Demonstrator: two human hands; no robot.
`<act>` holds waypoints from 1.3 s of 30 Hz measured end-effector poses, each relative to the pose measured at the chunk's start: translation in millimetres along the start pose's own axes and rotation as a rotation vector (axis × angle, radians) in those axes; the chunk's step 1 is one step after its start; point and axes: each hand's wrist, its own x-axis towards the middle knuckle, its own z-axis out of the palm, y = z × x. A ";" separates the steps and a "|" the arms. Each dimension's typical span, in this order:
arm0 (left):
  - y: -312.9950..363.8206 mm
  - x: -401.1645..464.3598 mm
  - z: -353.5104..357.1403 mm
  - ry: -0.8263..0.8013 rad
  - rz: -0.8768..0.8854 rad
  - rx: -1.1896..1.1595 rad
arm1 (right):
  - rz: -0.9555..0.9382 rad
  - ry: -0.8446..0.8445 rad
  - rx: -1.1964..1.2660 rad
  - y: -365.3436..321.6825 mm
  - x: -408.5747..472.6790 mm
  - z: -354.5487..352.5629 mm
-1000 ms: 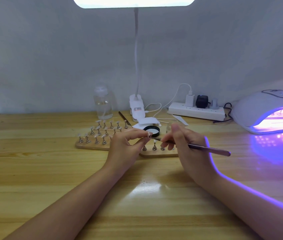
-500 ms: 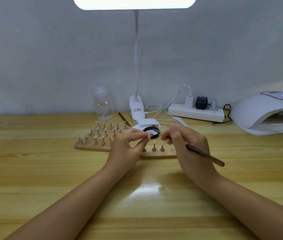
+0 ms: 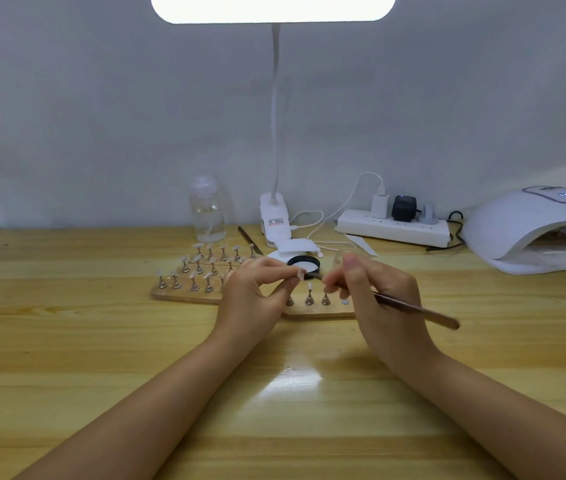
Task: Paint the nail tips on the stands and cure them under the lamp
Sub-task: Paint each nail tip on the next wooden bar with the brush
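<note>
A wooden bench [image 3: 101, 358] is standing against a plain grey wall [image 3: 101, 116], lit by a desk lamp [image 3: 273, 8]. The left hand [image 3: 253, 299] is pinching a nail tip [image 3: 299, 273] above the stand board [image 3: 184, 295]. The right hand [image 3: 375, 306] is gripping a brush [image 3: 420, 311]. The curing lamp [image 3: 534, 223] is sitting dark at the far right.

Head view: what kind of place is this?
Probably a home or small-studio nail-art desk, not a salon floor. Cues: wooden boards of small metal stands with nail tips, a white dome-shaped curing lamp at the right, and a white clip-on desk light overhead against a plain wall.
</note>
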 end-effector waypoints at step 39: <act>0.5 0.9 -0.5 0.022 0.006 -0.023 | 0.028 0.037 0.043 1.1 -0.3 0.3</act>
